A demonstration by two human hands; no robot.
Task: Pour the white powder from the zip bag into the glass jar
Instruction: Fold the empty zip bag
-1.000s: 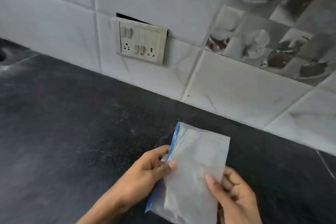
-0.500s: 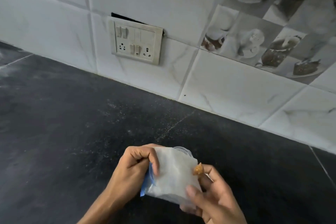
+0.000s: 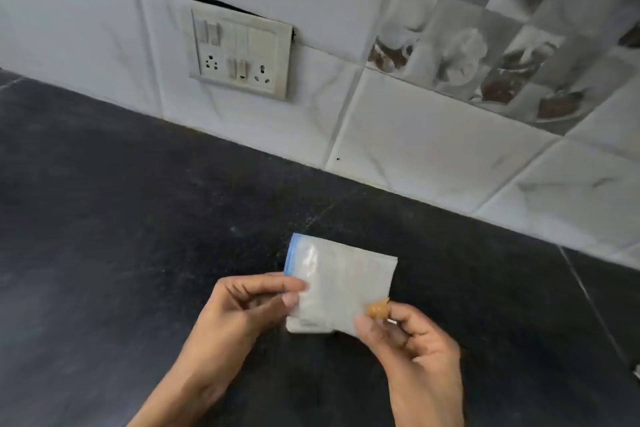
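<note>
A small clear zip bag (image 3: 341, 284) with a blue zip strip along its left edge hangs over the black counter, held between both hands. It looks whitish inside. My left hand (image 3: 242, 308) pinches the bag's left side just below the blue strip. My right hand (image 3: 405, 340) pinches the bag's lower right corner, and a small orange-brown bit (image 3: 377, 308) shows at its fingertips. No glass jar is in view.
A black stone counter (image 3: 138, 236) dusted with pale specks runs under the hands. Behind it stands a white tiled wall with a switch and socket plate (image 3: 240, 52) and picture tiles (image 3: 485, 55) at the upper right.
The bag went from an upright sheet to a bunched bundle and now lies flatter again, folded smaller. Both hands kept hold of it and shifted their grips. The camera view drifted slightly.
</note>
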